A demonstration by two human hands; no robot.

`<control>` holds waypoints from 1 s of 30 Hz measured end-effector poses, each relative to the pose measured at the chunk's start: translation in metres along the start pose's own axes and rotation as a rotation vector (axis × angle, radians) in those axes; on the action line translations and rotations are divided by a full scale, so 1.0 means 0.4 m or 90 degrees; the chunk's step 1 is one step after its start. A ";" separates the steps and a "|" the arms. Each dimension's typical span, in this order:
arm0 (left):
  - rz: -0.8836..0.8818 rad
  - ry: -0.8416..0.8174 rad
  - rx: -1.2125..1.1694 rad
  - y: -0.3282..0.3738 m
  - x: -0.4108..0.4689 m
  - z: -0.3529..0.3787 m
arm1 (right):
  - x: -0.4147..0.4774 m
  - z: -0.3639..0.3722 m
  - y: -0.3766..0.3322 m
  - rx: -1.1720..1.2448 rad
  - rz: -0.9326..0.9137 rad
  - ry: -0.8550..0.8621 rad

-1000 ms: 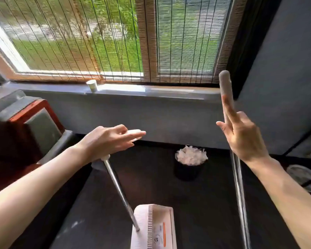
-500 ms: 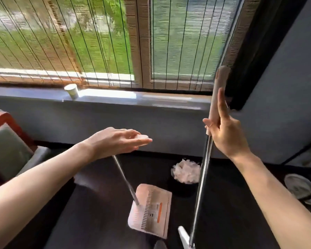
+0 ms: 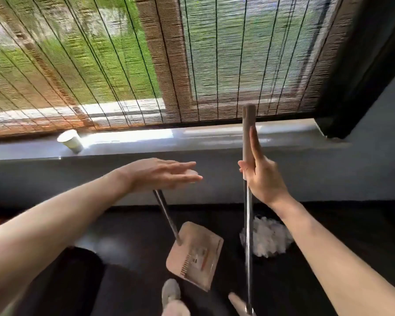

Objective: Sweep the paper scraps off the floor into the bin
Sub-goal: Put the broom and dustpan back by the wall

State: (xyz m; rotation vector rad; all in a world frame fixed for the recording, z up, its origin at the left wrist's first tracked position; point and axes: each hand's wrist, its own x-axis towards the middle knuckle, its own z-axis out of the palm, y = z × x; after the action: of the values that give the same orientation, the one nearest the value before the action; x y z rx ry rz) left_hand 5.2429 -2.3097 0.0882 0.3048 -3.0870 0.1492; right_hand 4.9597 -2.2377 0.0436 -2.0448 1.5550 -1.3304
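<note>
Bamboo slats of a blind [image 3: 105, 71] cover the window, with green showing through them, and a white paper cup [image 3: 70, 139] stands on the grey sill [image 3: 214, 139] below.

Under the sill, the left grip [image 3: 162, 176] is a bare hand held flat and palm down, its fingers straight and spread only slightly. It lies over the top end of the dustpan handle [image 3: 167, 215], which is hidden under the palm. That metal handle slants down and to the right to the beige dustpan [image 3: 196, 254], whose pan tilts above the dark floor [image 3: 128, 247].

The right grip [image 3: 262, 179] is wrapped round the broom [image 3: 248, 236] where the beige sleeve of the handle meets the metal shaft. One finger lies straight up along the sleeve and the others curl round it. The shaft stands nearly upright and runs down to a pale head at the bottom edge of the view.

Just right of the shaft, the paper scraps [image 3: 269, 238] sit as a white heap in the bin [image 3: 271, 259], whose dark body barely stands out from the floor. The bin is close to the wall under the sill, beside the dustpan but apart from it.

A pale, blurred shape [image 3: 171, 293] at the bottom edge may be a foot.
</note>
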 end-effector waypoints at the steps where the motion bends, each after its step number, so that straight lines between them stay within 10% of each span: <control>1: 0.023 0.005 -0.013 -0.037 0.007 0.023 | 0.009 0.031 0.018 -0.001 0.007 -0.004; 11: 0.079 0.015 0.005 -0.267 0.052 0.374 | 0.075 0.331 0.233 -0.018 0.029 -0.008; 22: -0.321 0.265 -0.284 -0.256 0.025 0.493 | 0.131 0.420 0.302 -0.020 0.159 -0.040; 30: -0.292 0.363 -0.426 -0.268 0.040 0.475 | 0.135 0.413 0.304 -0.032 0.189 -0.064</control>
State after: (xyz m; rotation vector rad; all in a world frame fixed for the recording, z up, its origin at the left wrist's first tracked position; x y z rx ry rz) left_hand 5.2432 -2.4361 -0.0904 0.7482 -2.2583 -0.6635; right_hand 5.0107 -2.3845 -0.1005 -1.7896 1.7771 -1.0743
